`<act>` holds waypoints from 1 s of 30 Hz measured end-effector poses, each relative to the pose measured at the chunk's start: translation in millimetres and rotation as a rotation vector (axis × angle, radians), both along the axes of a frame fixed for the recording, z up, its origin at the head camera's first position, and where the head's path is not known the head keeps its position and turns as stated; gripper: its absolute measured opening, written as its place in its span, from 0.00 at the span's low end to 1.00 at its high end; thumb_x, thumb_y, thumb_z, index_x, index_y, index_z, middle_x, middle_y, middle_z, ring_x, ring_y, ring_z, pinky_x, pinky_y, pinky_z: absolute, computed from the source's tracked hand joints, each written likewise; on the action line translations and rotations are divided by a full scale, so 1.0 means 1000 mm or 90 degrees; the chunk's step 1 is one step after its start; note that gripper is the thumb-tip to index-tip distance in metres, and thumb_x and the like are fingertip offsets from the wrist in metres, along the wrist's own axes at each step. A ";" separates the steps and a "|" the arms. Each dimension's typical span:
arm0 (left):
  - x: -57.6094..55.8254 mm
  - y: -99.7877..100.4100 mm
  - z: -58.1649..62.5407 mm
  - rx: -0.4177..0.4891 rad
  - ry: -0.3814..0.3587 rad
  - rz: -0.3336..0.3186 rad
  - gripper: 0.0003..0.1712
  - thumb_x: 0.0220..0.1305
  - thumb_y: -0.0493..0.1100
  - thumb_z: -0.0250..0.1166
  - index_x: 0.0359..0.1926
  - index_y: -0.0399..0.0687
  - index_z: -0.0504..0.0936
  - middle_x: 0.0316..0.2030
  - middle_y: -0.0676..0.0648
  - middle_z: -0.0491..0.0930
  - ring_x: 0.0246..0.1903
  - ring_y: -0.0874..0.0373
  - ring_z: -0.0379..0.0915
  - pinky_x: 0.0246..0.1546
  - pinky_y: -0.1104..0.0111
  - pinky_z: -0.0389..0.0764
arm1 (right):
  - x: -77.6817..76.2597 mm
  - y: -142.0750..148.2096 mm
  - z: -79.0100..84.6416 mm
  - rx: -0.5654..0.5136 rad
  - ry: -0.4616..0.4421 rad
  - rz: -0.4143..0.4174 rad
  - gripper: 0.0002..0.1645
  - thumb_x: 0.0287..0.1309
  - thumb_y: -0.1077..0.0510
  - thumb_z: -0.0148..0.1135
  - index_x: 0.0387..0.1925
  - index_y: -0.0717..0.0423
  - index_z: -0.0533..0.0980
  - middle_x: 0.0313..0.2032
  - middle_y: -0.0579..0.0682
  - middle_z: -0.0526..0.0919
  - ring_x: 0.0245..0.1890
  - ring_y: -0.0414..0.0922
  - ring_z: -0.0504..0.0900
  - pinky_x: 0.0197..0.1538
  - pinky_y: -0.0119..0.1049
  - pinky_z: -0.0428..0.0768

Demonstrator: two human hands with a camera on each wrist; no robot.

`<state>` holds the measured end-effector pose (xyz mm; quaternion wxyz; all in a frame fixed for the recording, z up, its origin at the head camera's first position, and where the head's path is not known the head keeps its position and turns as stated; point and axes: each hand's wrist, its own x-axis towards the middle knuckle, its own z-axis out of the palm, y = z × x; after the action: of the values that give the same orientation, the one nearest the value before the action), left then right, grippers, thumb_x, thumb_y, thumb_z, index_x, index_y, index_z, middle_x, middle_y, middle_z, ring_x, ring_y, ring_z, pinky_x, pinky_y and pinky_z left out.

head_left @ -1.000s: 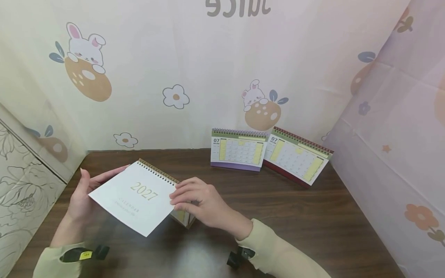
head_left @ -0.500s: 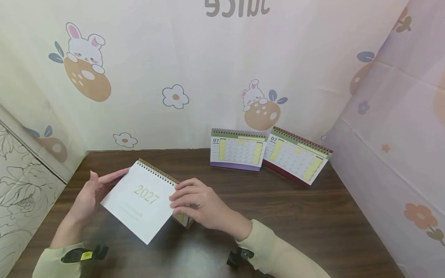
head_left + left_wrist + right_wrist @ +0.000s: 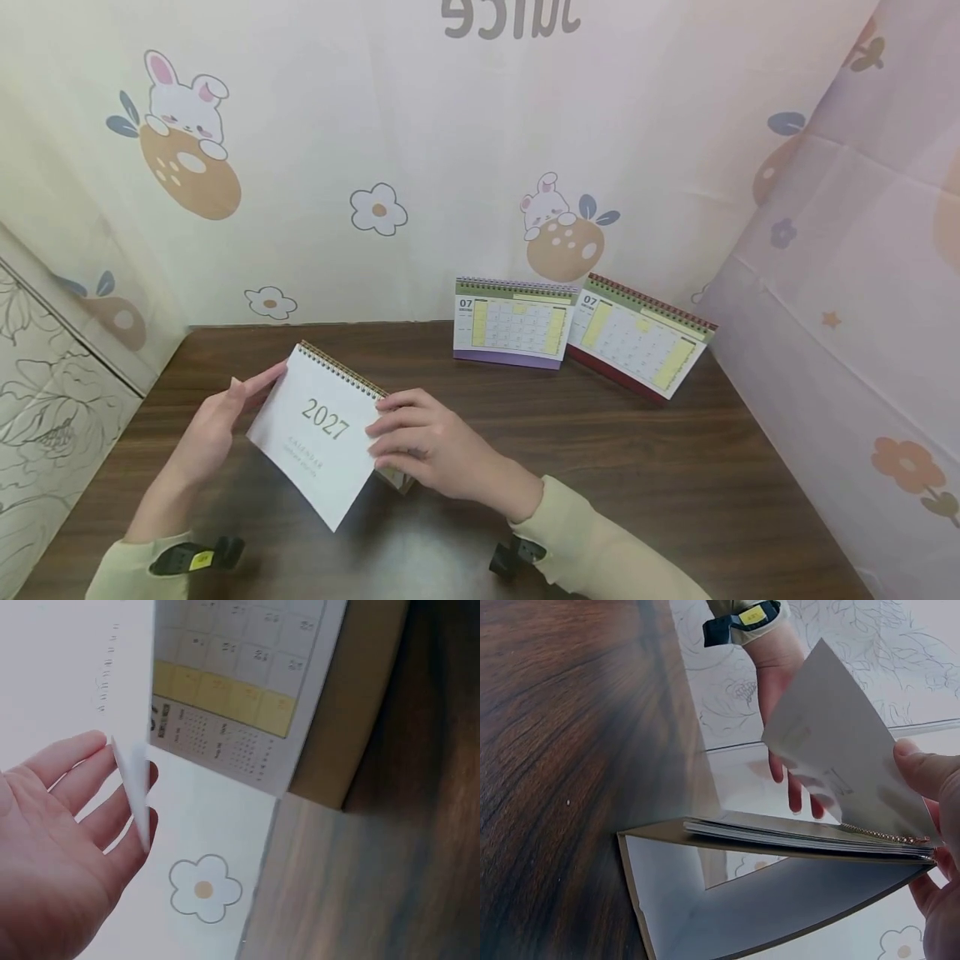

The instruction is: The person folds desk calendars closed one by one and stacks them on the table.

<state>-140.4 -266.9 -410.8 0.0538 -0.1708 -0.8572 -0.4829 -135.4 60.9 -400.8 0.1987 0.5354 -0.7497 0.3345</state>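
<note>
A desk calendar (image 3: 318, 433) with a gold spiral stands turned on the table, its white 2027 cover page tilted out from the sheets below. My right hand (image 3: 442, 446) grips its right end by the spiral; in the right wrist view the thumb (image 3: 922, 765) lies on the cover. Fingers of my left hand (image 3: 213, 429) extend behind the cover's left edge. Seen from the left wrist, the cover's edge (image 3: 133, 787) rests against these relaxed fingers. A month page (image 3: 232, 690) with a yellow column shows behind it, above the brown cardboard base (image 3: 349, 705).
Two more desk calendars stand at the back right, one with a purple base (image 3: 510, 325) and one with a dark red base (image 3: 641, 342), side by side. A curtain (image 3: 450, 150) hangs behind the dark wooden table (image 3: 600, 467), with another along its right.
The cover page has swung down and rightward towards the calendar's stack. My left hand has followed it to the right, while my right hand stays almost still at the spiral end.
</note>
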 end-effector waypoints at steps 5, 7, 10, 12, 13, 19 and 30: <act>-0.001 0.005 -0.005 0.007 -0.016 0.002 0.29 0.82 0.46 0.31 0.73 0.45 0.66 0.70 0.38 0.65 0.60 0.76 0.65 0.54 0.81 0.62 | -0.001 0.001 -0.002 0.010 0.038 0.003 0.06 0.56 0.59 0.74 0.36 0.53 0.87 0.46 0.46 0.86 0.61 0.47 0.74 0.66 0.32 0.67; -0.001 0.007 -0.006 0.018 -0.036 -0.003 0.29 0.82 0.48 0.31 0.75 0.47 0.63 0.72 0.39 0.62 0.60 0.75 0.65 0.54 0.80 0.61 | -0.001 0.002 -0.002 0.013 0.048 0.006 0.06 0.55 0.59 0.75 0.36 0.54 0.87 0.45 0.46 0.86 0.61 0.47 0.74 0.65 0.32 0.68; -0.001 0.009 -0.007 0.030 -0.064 -0.008 0.29 0.82 0.50 0.31 0.76 0.49 0.61 0.73 0.41 0.60 0.61 0.75 0.64 0.56 0.79 0.60 | -0.002 0.003 -0.002 0.021 0.064 0.012 0.06 0.54 0.61 0.75 0.36 0.54 0.87 0.46 0.48 0.86 0.62 0.48 0.74 0.66 0.33 0.67; -0.001 0.010 -0.007 0.038 -0.078 -0.012 0.30 0.82 0.51 0.31 0.76 0.49 0.60 0.74 0.43 0.59 0.62 0.73 0.64 0.58 0.75 0.60 | -0.002 0.003 -0.002 0.026 0.073 0.015 0.06 0.54 0.63 0.75 0.36 0.54 0.87 0.46 0.48 0.86 0.62 0.49 0.74 0.66 0.33 0.67; -0.001 0.011 -0.008 0.039 -0.080 -0.013 0.30 0.82 0.51 0.31 0.76 0.49 0.59 0.74 0.43 0.59 0.62 0.72 0.64 0.58 0.75 0.61 | -0.002 0.003 -0.002 0.029 0.077 0.015 0.07 0.53 0.63 0.75 0.35 0.54 0.87 0.46 0.48 0.86 0.62 0.49 0.73 0.66 0.33 0.67; -0.006 0.014 -0.015 0.043 -0.058 -0.029 0.29 0.82 0.49 0.31 0.76 0.44 0.59 0.74 0.42 0.58 0.66 0.68 0.60 0.58 0.81 0.62 | -0.004 0.003 -0.004 0.044 0.115 0.010 0.07 0.52 0.65 0.74 0.34 0.53 0.86 0.46 0.50 0.85 0.63 0.50 0.73 0.67 0.33 0.66; -0.009 0.020 -0.017 0.076 -0.055 -0.034 0.29 0.82 0.48 0.32 0.76 0.43 0.58 0.73 0.39 0.58 0.70 0.62 0.56 0.59 0.81 0.63 | -0.005 0.003 -0.009 0.103 0.164 -0.014 0.08 0.50 0.66 0.72 0.32 0.51 0.86 0.50 0.51 0.84 0.65 0.51 0.70 0.70 0.35 0.61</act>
<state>-149.0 -246.7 -427.3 0.0142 -0.1692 -0.8236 -0.5411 -140.8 63.7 -409.8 0.2530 0.5797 -0.7485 0.1994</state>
